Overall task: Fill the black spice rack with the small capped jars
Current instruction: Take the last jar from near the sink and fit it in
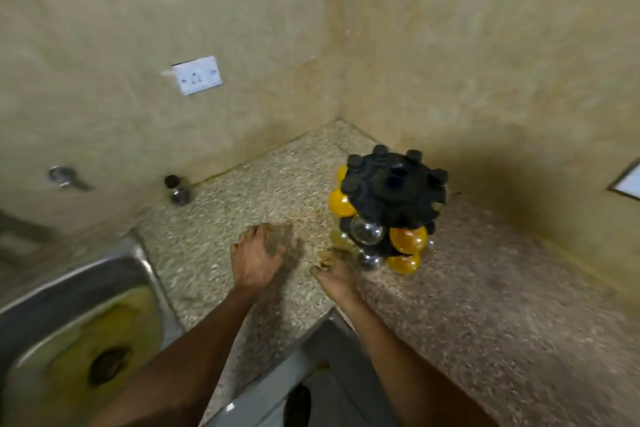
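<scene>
Nearly filled, the black spice rack is seen standing in the desk corner.
One capped jar is left by the wall, well apart; both hands, left hand and right hand, are blurred, so grip cannot be told.

We note a speckled, polished stone counter, a matt black plastic-looking spice rack holding glossy clear jars, some showing orange-yellow, a brushed metal sink stained yellow, mottled beige smooth wall cladding, and a white plastic socket plate.
</scene>
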